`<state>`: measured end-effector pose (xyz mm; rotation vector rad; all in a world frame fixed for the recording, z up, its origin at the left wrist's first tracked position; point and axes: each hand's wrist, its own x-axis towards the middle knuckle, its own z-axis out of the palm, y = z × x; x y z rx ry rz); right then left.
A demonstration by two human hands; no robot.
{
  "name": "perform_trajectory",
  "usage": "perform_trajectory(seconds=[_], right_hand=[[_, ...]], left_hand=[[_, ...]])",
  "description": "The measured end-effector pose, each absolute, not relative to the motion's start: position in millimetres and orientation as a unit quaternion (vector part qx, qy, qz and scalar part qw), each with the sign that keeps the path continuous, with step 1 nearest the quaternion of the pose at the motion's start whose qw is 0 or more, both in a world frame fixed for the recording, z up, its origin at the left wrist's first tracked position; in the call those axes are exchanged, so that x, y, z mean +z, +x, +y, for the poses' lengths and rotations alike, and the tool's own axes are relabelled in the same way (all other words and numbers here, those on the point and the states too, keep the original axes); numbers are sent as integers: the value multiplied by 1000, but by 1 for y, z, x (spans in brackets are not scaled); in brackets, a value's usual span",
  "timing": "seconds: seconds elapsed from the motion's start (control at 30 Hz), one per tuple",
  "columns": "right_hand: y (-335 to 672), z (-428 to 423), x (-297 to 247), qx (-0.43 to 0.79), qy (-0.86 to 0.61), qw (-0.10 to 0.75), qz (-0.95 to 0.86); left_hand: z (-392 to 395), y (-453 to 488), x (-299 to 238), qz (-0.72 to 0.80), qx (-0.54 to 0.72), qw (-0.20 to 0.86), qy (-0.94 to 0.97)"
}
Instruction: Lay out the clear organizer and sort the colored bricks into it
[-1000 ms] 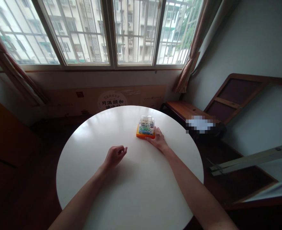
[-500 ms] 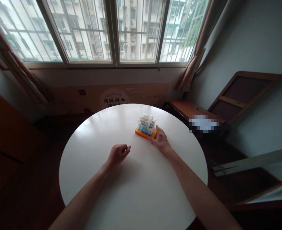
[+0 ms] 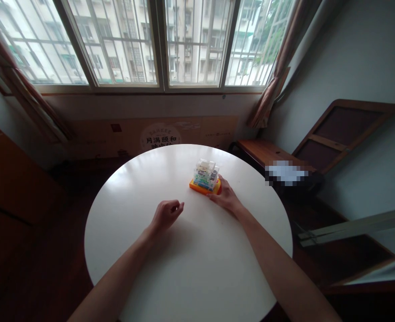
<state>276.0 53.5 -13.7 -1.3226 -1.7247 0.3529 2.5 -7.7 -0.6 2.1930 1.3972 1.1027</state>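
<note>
While right hand (image 3: pixel 227 197) holds orange base (image 3: pixel 200 187) | background board (image 3: pixel 127 135): "月满颐和"

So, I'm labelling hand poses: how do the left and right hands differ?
The left hand is loosely curled with nothing visible in it, while the right hand holds the orange base by its right end. The left hand is nearer the person; the right hand, farther across the white table. Both are bare.

Open passage is noted over the worktop (image 3: pixel 126 188) to the left of the clear box (image 3: pixel 205 173) on its orange base (image 3: pixel 196 186), the right side being obstructed by the right hand (image 3: pixel 224 196) and the near-left approach narrowed by the left hand (image 3: pixel 165 214).
</note>
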Motion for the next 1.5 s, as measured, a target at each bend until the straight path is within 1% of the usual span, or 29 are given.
perform_trajectory(seconds=[0.13, 0.33, 0.4, 0.47, 0.63, 0.77, 0.83, 0.9, 0.97, 1.0, 1.1, 1.17, 1.2, 1.33, 1.4, 1.5], right_hand=[[275, 49, -10, 145, -539, 441, -702], [271, 40, 4, 218, -490, 396, -745], [269, 40, 9, 220, -473, 390, -759], [265, 40, 16, 195, -468, 398, -765], [241, 39, 49, 74, -439, 444, -778], [223, 48, 67, 0, -448, 409, -795], [220, 54, 70, -14, -464, 389, -796], [220, 55, 73, -20, -477, 391, -786], [220, 48, 77, -24, -477, 415, -774], [219, 40, 78, -22, -469, 430, -771], [210, 10, 77, 25, -409, 458, -789], [201, -9, 71, 58, -371, 454, -808], [196, -16, 67, 70, -358, 446, -818], [188, -24, 54, 69, -336, 443, -828], [190, -22, 50, 54, -327, 440, -834], [194, -19, 47, 32, -307, 410, -858]], left_hand=[[-8, 3, 0, 493, 386, 160, 763], [-8, 2, 4, 491, 389, 161, 763], [-7, 2, 3, 492, 391, 159, 761], [-6, 1, 2, 493, 393, 156, 760], [-6, 0, 2, 496, 399, 158, 755], [-6, -2, 5, 489, 406, 158, 756], [-5, -3, 6, 486, 414, 160, 753], [-5, -3, 8, 483, 427, 167, 746], [-6, -3, 12, 478, 450, 196, 729], [-7, -2, 16, 470, 468, 228, 713], [-13, 2, 30, 401, 515, 392, 648], [-16, 4, 38, 341, 516, 492, 613], [-18, 5, 41, 322, 512, 523, 600], [-19, 6, 44, 316, 498, 578, 564], [-17, 6, 41, 327, 498, 583, 553], [-15, 7, 35, 339, 506, 577, 544]])
